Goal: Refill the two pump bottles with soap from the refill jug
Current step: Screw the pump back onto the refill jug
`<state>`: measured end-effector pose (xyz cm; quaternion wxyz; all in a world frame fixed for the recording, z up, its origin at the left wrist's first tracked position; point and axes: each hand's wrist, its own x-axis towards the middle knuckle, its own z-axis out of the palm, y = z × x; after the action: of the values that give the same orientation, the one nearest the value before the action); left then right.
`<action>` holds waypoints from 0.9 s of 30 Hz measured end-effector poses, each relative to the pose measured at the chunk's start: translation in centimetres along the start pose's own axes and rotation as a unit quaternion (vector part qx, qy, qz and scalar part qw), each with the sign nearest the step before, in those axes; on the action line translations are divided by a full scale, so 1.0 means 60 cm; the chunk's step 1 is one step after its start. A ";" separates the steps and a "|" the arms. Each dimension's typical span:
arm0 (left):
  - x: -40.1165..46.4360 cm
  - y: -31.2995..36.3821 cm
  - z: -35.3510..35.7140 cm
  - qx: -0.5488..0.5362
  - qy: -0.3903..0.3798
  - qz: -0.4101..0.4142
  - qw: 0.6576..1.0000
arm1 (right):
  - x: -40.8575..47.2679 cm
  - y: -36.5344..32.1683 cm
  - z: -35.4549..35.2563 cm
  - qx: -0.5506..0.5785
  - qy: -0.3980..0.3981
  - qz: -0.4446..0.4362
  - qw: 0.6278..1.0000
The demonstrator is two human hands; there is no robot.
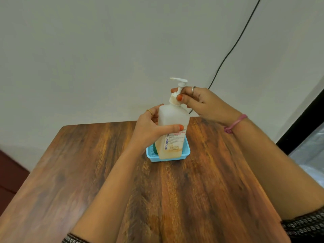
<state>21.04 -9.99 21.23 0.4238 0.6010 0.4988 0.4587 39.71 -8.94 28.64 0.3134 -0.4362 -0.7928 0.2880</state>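
A tall, cloudy white pump bottle (pixel 172 132) with a printed label and a little orange soap at its bottom stands upright in a small blue basket (pixel 186 152) at the far middle of the wooden table. My left hand (pixel 151 127) wraps around the bottle's body. My right hand (pixel 201 102) pinches the white pump collar (pixel 174 99) at the neck, under the raised pump head (pixel 178 80). Something green (pixel 155 149) shows behind the bottle in the basket; what it is I cannot tell. No refill jug is in view.
The wooden table (pixel 87 172) butts against a pale wall. A black cable (pixel 233 48) runs down the wall behind the bottle. A dark frame and a shiny surface (pixel 308 155) lie off the table's right side.
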 end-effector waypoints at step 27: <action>0.012 0.015 -0.009 0.024 0.028 0.003 0.999 | 0.032 -0.007 -0.007 -0.065 0.011 -0.011 0.998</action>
<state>20.78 -9.40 22.29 0.3937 0.5996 0.5196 0.4642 39.02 -7.38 29.67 0.2967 -0.4498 -0.8112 0.2273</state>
